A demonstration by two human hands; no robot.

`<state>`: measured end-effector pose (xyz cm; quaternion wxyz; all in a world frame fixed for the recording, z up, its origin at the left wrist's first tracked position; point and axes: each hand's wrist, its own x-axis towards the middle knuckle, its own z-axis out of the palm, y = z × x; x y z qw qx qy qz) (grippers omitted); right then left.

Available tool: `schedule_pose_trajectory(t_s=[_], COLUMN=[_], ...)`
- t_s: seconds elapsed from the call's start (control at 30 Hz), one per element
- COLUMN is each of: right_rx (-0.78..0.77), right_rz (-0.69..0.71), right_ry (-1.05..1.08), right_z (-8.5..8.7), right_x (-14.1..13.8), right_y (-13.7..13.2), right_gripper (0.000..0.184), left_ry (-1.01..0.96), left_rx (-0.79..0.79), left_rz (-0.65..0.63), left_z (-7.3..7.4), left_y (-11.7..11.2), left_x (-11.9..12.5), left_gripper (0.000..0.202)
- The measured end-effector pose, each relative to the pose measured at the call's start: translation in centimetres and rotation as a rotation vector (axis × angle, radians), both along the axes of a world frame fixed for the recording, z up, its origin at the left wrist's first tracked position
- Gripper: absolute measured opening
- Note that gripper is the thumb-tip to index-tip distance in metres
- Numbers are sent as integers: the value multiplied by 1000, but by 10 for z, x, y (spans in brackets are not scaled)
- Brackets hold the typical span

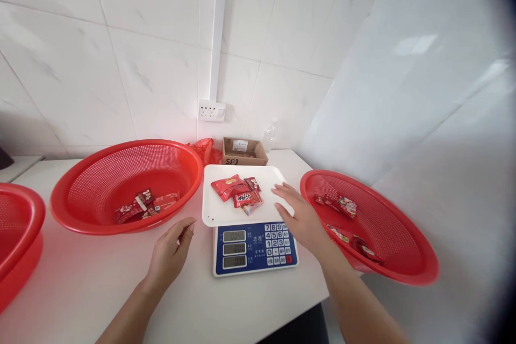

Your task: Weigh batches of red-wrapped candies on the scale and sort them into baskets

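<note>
A blue-faced electronic scale [255, 247] stands in the middle of the white table, with a white weighing tray [217, 209] on top. Several red snack packets [238, 191] lie piled on the tray. My right hand [299, 214] hovers flat over the tray's right edge, fingers stretched out, holding nothing. My left hand [171, 251] rests on the table just left of the scale, fingers loosely curled and empty. A big red mesh basket [124, 183] on the left holds a few packets [145, 204]. Another red basket [371, 226] on the right holds several packets [346, 206].
A third red basket [18, 231] pokes in at the far left. A small cardboard box [244, 151] and a red plastic bag [206, 148] sit by the tiled wall, below a power socket [212, 111]. The table's front edge runs near my arms.
</note>
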<state>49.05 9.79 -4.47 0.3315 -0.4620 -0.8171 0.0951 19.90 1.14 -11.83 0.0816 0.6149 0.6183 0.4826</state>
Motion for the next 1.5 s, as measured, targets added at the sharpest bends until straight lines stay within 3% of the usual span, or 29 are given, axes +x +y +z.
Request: schedule_pose_trajectory(t_s=[0.13, 0.27, 0.37, 0.6, 1.5], right_rx=[-57, -326, -506, -392, -312], right_rz=[-279, -604, -736, -761, -775], right_ry=[-49, -272, -424, -571, -553], right_z=[1, 2, -3, -19, -21], right_x=[44, 77, 90, 96, 83], right_y=[-19, -39, -47, -43, -37], right_gripper=[41, 53, 55, 56, 53], left_ry=[-11, -28, -42, -67, -73], left_rx=[-14, -51, -72, -126, -148], left_rz=[3, 18, 41, 69, 24], left_z=[0, -1, -1, -4, -6], left_y=[0, 0, 1, 4, 5], left_x=[1, 1, 2, 4, 3], left_gripper=[28, 27, 28, 29, 34])
